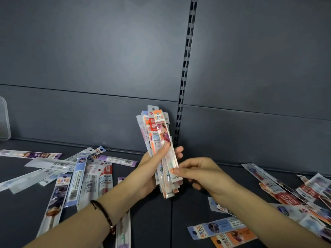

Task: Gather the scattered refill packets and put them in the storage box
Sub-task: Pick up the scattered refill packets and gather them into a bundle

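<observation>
**Packets Partly Gathered; Bundle Held Above Shelf**

The left hand (149,168) grasps a bundle of refill packets (159,133), fingers wrapped round its lower half and thumb across the front. The bundle stands nearly upright, hang-tabs uppermost. The right hand (202,174) has its fingers curled and pinches the bundle's lower right edge. A dark beaded bracelet (103,213) sits on the left wrist.

Below the bundle lies the dark shelf (161,221). Left of the bundle, a left spread of packets (71,176) lies flat and overlapping at mixed angles. Right of the bundle, a right spread of packets (286,196) lies likewise. Far left of the bundle, a clear storage box (4,120) shows at the frame edge, its contents not discernible. Behind the bundle rises the grey back panel (89,59) with a slotted upright (186,68).
</observation>
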The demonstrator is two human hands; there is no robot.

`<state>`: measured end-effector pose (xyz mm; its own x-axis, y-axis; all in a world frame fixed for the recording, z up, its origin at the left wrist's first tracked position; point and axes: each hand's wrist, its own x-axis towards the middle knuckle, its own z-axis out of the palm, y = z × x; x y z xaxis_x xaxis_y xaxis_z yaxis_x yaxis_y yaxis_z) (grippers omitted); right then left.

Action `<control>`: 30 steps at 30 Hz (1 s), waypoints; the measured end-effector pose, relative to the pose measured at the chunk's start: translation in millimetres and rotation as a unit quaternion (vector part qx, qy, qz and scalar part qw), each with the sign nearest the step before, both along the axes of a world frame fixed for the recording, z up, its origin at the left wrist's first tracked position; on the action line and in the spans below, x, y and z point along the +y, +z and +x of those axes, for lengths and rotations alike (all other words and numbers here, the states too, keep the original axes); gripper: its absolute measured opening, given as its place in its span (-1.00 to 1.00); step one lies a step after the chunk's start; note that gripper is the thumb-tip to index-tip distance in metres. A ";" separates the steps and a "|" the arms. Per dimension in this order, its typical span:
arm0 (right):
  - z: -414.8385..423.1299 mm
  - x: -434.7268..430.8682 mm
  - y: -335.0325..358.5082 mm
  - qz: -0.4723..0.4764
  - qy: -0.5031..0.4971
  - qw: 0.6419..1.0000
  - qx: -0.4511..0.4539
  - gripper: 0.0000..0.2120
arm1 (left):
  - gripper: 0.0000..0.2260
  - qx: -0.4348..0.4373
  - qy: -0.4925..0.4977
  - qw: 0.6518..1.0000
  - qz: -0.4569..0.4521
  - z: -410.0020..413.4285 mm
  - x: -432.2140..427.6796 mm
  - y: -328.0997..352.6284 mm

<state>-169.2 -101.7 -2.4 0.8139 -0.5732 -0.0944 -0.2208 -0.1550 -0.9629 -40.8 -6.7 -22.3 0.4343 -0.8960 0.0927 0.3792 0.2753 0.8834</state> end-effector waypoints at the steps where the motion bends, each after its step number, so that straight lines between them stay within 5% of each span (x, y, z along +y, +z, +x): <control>1: 0.0 1.1 0.8 -0.009 0.004 1.000 0.005 -0.88 | -0.73 -0.022 0.000 1.000 0.011 -0.7 -0.2 -0.8; 5: -3.3 -0.5 17.8 -0.115 -0.003 0.993 0.009 -0.82 | -0.83 -0.101 0.045 0.993 0.029 1.3 -1.4 1.4; 8: -4.1 -9.3 40.5 -0.096 -0.070 0.985 -0.121 -0.77 | -0.82 -0.178 0.049 0.983 0.014 4.4 0.3 10.6; 13: 11.8 11.6 59.6 -0.072 0.044 0.971 -0.224 -0.34 | -0.79 -0.257 -0.003 0.965 0.045 -13.7 -2.5 4.5; 23: 23.4 12.2 51.5 -0.122 -0.020 0.961 -0.247 -0.55 | -0.76 -0.299 -0.064 0.947 0.102 -17.2 -0.2 0.9; 30: 30.6 -20.5 43.2 0.068 -0.131 0.955 -0.258 -0.73 | -0.43 -0.352 0.039 0.932 0.077 -25.3 -4.8 5.6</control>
